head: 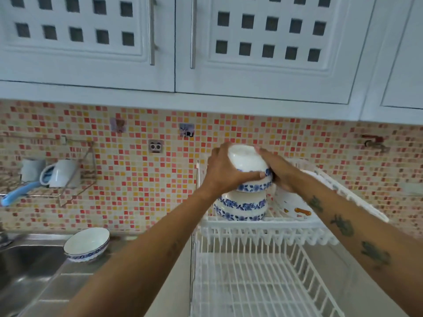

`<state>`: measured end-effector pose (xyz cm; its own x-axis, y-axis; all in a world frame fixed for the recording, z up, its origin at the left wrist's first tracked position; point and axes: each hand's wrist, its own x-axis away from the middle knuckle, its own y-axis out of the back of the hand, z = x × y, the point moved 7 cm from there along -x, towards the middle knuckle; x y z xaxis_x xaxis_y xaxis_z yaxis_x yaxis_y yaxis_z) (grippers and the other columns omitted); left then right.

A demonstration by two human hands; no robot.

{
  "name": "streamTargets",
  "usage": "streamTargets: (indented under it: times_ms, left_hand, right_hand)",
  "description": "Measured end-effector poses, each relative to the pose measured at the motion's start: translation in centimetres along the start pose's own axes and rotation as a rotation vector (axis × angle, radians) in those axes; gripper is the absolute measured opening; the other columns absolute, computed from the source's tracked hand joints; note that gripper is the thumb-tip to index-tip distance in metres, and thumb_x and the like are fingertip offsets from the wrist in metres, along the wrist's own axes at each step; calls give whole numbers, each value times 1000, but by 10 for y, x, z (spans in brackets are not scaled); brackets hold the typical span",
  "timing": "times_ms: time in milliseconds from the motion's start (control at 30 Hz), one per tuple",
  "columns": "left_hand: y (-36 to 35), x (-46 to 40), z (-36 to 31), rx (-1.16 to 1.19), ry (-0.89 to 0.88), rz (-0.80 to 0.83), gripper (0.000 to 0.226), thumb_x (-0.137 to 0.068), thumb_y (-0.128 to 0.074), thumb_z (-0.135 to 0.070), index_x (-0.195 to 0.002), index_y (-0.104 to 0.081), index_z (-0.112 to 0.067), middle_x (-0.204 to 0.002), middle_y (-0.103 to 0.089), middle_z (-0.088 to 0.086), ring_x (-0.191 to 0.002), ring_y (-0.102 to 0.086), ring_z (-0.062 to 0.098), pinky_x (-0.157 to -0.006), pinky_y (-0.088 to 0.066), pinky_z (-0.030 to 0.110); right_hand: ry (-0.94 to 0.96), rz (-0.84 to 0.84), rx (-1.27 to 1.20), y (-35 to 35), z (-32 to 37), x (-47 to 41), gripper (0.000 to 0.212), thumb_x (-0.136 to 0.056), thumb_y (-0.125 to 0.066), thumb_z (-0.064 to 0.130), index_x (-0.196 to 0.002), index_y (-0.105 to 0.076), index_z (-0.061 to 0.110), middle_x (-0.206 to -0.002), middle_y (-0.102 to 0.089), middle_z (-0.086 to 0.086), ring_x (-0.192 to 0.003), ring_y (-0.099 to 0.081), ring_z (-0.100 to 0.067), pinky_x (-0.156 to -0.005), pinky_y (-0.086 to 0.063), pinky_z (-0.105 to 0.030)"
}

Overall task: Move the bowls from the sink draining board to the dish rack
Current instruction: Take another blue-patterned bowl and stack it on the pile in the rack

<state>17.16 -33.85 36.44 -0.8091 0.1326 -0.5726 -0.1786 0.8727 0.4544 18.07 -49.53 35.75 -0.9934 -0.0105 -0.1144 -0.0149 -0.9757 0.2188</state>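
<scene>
Both my hands hold an upside-down white bowl with a blue flower rim (246,160) over the upper tier of the white dish rack (258,226). My left hand (220,170) grips its left side, my right hand (278,169) its right side. Right under it is another upside-down bowl (253,186), touching or nearly touching. Below that, a stack of upside-down blue-patterned bowls (240,207) rests on the rack's upper tier. One bowl (87,243) stands upright on the steel draining board (68,282) at the left.
The rack's lower wire tier (251,289) lies in front of me. A white plate with orange marks (295,207) leans in the upper tier. The sink basin (20,266) is at far left. A wall wire shelf with cups (55,172) hangs above it. Cabinets overhang.
</scene>
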Motion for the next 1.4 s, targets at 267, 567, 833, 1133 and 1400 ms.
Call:
streamTargets:
  times_ms: [267, 567, 833, 1133, 1400]
  left_hand:
    - [-24, -2, 17, -138, 63, 99, 115, -52, -84, -64, -143, -33, -16, -136, -43, 7, -127, -42, 26, -104, -44, 46]
    - [-32, -1, 29, -116, 113, 181, 115, -52, -88, -56, -142, -31, -15, -138, -43, 8, -128, -45, 27, -105, -45, 44]
    - [-38, 4, 36, -139, 182, 274, 116, -53, -88, -56, -142, -27, -11, -140, -39, 10, -130, -43, 30, -105, -45, 48]
    - [-40, 12, 40, -59, 307, 382, 117, -60, -85, -56, -147, -16, -23, -143, -27, 6, -137, -34, 29, -107, -45, 50]
    - [-28, 31, 28, 261, 773, 596, 83, -85, -56, -65, -148, -31, -19, -149, -41, 18, -129, -48, 46, -97, -44, 66]
  right_hand:
    - [-88, -38, -166, 1, -38, -12, 40, -90, -57, 38, -121, -63, 12, -113, -71, -14, -103, -67, -29, -86, -55, -40]
    - [-184, -25, -144, -2, -53, -14, 26, -90, -57, 32, -110, -64, 17, -106, -71, -12, -93, -66, -29, -79, -55, -39]
    - [-238, 10, -97, -5, -64, -14, 29, -91, -52, 32, -113, -64, 16, -106, -71, -15, -95, -65, -32, -92, -50, -44]
    - [-314, -18, -22, -5, -61, -6, 35, -89, -52, 36, -115, -64, 16, -109, -71, -14, -99, -64, -32, -96, -48, -43]
    - [-471, -66, 72, -6, -49, 12, 54, -86, -57, 40, -134, -45, 18, -132, -51, -12, -116, -53, -37, -101, -45, -54]
